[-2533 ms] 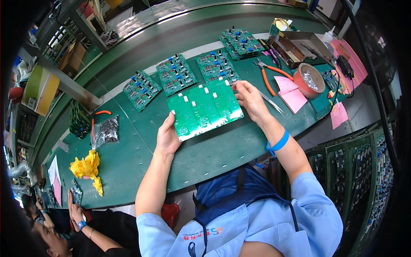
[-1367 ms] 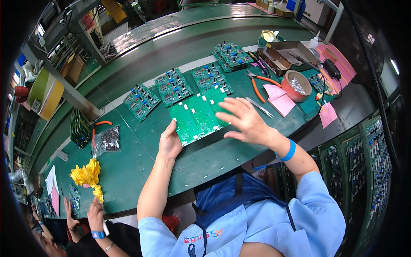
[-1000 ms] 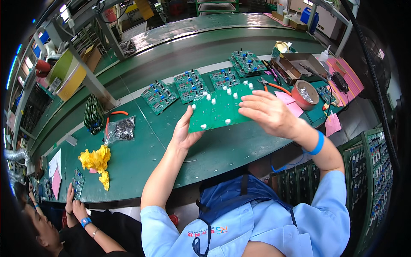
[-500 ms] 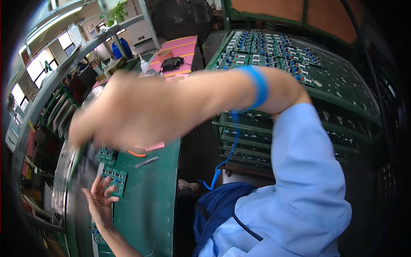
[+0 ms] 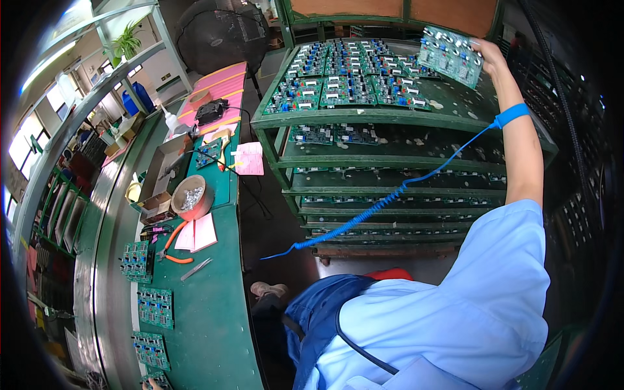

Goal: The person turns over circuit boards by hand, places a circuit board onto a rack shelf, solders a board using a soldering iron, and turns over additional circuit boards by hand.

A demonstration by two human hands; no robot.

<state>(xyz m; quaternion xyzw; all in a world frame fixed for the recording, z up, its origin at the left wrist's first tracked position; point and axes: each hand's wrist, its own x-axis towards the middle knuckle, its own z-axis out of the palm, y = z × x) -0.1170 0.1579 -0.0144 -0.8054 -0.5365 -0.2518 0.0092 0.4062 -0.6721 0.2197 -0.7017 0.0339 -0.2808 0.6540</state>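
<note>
My right hand is closed on the edge of a green circuit board, holding it tilted above the top shelf of the rack. White, blue and dark components cover the board. A blue coiled cord hangs from the blue band on my right wrist. At the lower left edge, only fingertips of my left hand show, closed at another circuit board; the rest is cut off. Further boards lie in a row along the left side of the green bench.
The green rack carries rows of circuit boards on its top and more on lower shelves. On the bench are orange-handled pliers, tweezers, a bowl of small metal parts and pink paper. A large fan stands behind.
My right arm has swung from over the bench at the left to the rack at the right, where it holds a board. My left hand has dropped toward the lower edge. The view has shifted right.
</note>
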